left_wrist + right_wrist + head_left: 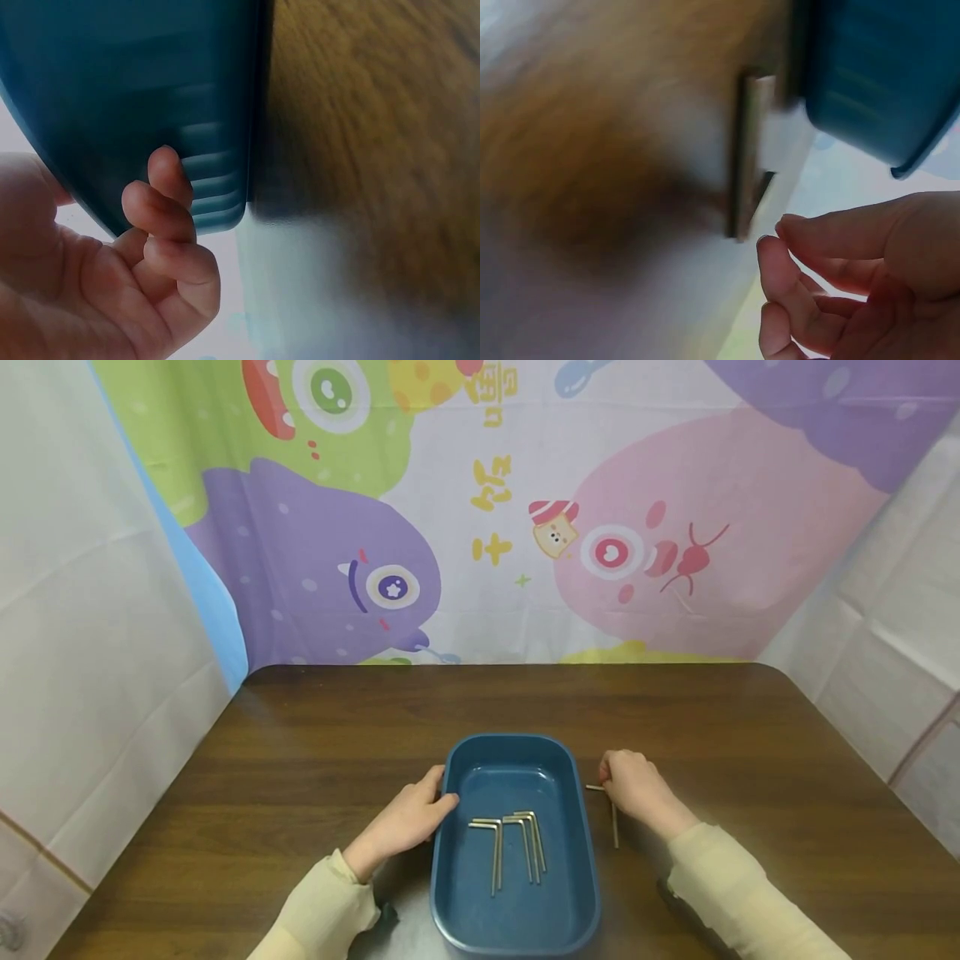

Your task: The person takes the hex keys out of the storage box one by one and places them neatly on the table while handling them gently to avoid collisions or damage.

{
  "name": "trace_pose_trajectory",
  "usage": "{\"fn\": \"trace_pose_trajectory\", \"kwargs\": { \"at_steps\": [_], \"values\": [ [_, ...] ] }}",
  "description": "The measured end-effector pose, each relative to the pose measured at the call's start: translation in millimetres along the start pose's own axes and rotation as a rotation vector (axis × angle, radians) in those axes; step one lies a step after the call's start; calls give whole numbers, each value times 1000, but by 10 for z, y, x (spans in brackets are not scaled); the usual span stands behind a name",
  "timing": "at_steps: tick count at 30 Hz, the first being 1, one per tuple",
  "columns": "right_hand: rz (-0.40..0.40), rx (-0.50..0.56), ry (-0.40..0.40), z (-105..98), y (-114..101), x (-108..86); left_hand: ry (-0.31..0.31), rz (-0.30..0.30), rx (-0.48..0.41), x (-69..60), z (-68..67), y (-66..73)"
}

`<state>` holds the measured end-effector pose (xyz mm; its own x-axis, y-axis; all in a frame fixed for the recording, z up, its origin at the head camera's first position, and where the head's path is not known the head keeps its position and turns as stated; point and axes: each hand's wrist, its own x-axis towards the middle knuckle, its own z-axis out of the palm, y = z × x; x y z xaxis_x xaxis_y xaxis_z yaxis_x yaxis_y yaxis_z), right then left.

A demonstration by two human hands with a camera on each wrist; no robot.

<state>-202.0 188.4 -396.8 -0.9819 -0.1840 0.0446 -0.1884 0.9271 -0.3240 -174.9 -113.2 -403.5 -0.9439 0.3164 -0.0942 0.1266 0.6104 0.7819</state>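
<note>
A dark blue plastic tub [517, 910] sits on the table, and several L-shaped metal hex keys [498, 856] lie on its floor. My left hand [408, 814] grips the tub's left side, thumb over the rim. Its fingers [169, 214] bend beside the outer wall in the left wrist view. To the right of the tub, another hex key [616, 827] rests on the table. Over that key's corner is my right hand [637, 785], hiding part of it. In the right wrist view, the bent fingers [778, 270] and thumb come close together, apart from the blurred key.
The brown wooden table [330, 727] runs back to a cartoon-printed cloth [495, 610]. Pale cloth walls [105, 635] stand at both sides. A small dark object [386, 917] shows by the left sleeve.
</note>
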Motion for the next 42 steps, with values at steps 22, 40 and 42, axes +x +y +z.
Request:
{"fn": "trace_pose_trajectory", "kwargs": {
  "at_steps": [22, 40, 42],
  "values": [
    [-313, -9, 253, -71, -623, -124, 13, 3, 11, -10, 9, -13],
    [-414, -65, 128, 184, -771, -126, 7, 14, 11, -2, 1, -7],
    [-426, -75, 119, 211, -776, -120, 6, 15, 8, 0, 0, -8]
  ]
}}
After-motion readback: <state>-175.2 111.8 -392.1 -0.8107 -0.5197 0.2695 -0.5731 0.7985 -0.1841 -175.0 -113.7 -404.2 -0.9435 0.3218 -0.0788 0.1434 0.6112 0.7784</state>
